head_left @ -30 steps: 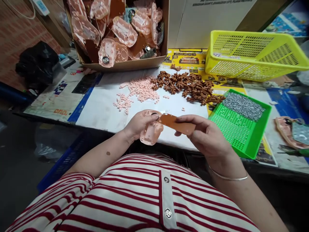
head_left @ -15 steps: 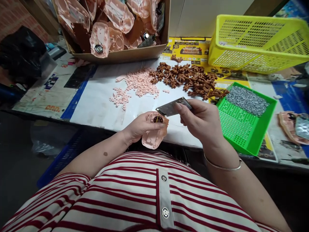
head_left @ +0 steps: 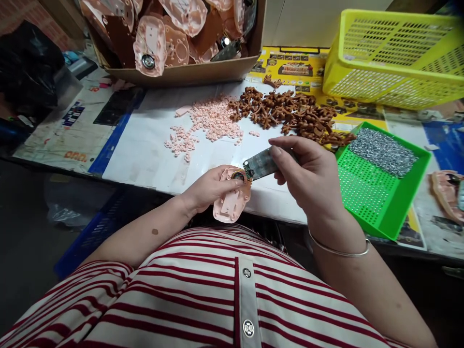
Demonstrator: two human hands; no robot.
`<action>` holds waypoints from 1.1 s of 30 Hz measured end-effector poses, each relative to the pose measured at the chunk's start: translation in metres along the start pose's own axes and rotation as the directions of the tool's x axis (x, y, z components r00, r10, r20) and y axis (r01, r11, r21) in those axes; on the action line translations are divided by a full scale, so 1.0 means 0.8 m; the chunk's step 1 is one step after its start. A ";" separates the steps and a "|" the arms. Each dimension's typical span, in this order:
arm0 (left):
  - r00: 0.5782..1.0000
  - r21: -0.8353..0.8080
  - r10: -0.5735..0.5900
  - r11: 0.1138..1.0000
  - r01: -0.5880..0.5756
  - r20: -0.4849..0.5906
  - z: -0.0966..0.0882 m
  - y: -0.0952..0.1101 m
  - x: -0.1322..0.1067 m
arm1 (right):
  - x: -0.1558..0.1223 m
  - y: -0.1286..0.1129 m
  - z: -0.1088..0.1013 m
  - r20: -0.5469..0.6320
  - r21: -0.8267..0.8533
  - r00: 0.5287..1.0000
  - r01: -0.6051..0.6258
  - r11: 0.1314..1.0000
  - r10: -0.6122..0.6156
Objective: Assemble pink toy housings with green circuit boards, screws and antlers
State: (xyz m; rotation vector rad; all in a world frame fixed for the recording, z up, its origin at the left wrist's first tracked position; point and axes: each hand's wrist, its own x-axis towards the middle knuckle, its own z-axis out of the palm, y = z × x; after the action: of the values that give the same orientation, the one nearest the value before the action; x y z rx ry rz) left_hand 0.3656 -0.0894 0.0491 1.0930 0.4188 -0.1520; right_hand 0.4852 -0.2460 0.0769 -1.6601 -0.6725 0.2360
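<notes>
My left hand (head_left: 213, 189) is closed round a pink plastic shell (head_left: 231, 205), its thumb lying across it. A round black speaker (head_left: 238, 176) sits in the upper end of the shell, by my thumb. Between the thumb and fingers of my right hand (head_left: 302, 166) is a dark circuit board (head_left: 263, 163), tilted above the table's front edge. The board's near end hangs close to the shell's upper right side; whether they touch I cannot tell. My fingers hide the board's right end.
A cardboard box (head_left: 188, 74) of pink shells stands at the back left. Small pink parts (head_left: 213, 118) and brown pieces (head_left: 290, 110) lie in heaps mid-table. On the right are a green tray (head_left: 373, 193) with screws (head_left: 384, 151), a yellow basket (head_left: 384, 79) and another shell (head_left: 447, 193).
My right hand has turned the circuit board, so its face with components shows more and its end sits slightly further right. My left hand keeps hold of the shell. The camera view has shifted slightly.
</notes>
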 end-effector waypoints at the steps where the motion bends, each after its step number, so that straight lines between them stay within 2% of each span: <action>1: 1.000 -0.003 0.003 1.000 -0.003 -0.019 0.000 0.000 0.000 | 0.001 -0.003 -0.003 0.059 0.052 0.997 -0.053 0.997 0.050; 4: 0.999 -0.003 0.003 1.000 -0.003 -0.052 0.000 0.002 -0.001 | 0.001 -0.012 -0.013 0.211 0.176 0.971 -0.150 0.973 0.111; 7: 0.998 -0.004 -0.013 1.000 0.012 -0.062 0.000 0.005 -0.002 | -0.002 -0.015 -0.021 0.260 0.161 0.961 -0.139 0.977 0.094; 9: 0.998 -0.004 -0.030 1.000 0.030 -0.049 0.000 0.007 -0.003 | -0.004 -0.012 -0.023 0.213 0.042 0.976 -0.058 0.997 0.048; 11: 0.999 -0.006 -0.040 0.999 0.040 -0.025 -0.001 0.006 -0.004 | -0.006 -0.007 -0.022 0.122 -0.129 0.989 0.096 0.987 -0.081; 14: 0.998 0.000 -0.038 0.999 0.038 -0.049 -0.005 0.002 -0.005 | -0.006 -0.004 -0.018 0.040 -0.359 0.940 0.330 0.873 -0.339; 16: 0.997 0.019 -0.035 0.999 0.036 -0.063 -0.008 -0.001 -0.005 | -0.006 -0.006 -0.014 0.056 -0.416 0.905 0.405 0.814 -0.422; 21: 1.000 0.065 -0.015 0.998 0.015 -0.006 -0.009 -0.006 -0.003 | -0.009 -0.016 0.001 0.161 -0.363 0.879 0.475 0.801 -0.448; 27: 0.998 0.083 -0.017 0.996 0.021 -0.056 -0.011 -0.010 0.000 | -0.013 -0.025 0.011 0.209 -0.438 0.886 0.464 0.770 -0.414; 31: 0.997 0.099 0.017 0.995 -0.010 -0.070 -0.011 -0.012 0.000 | -0.015 -0.023 0.016 0.235 -0.412 0.866 0.500 0.762 -0.441; 33: 0.997 0.097 0.033 0.995 -0.027 -0.066 -0.010 -0.012 -0.001 | -0.016 -0.020 0.019 0.218 -0.382 0.870 0.493 0.782 -0.442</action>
State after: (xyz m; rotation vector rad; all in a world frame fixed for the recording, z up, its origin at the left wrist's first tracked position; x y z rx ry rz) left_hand 0.3598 -0.0870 0.0383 1.2014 0.4590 -0.1097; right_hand 0.4626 -0.2398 0.0860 -1.8342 -1.2774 -0.1951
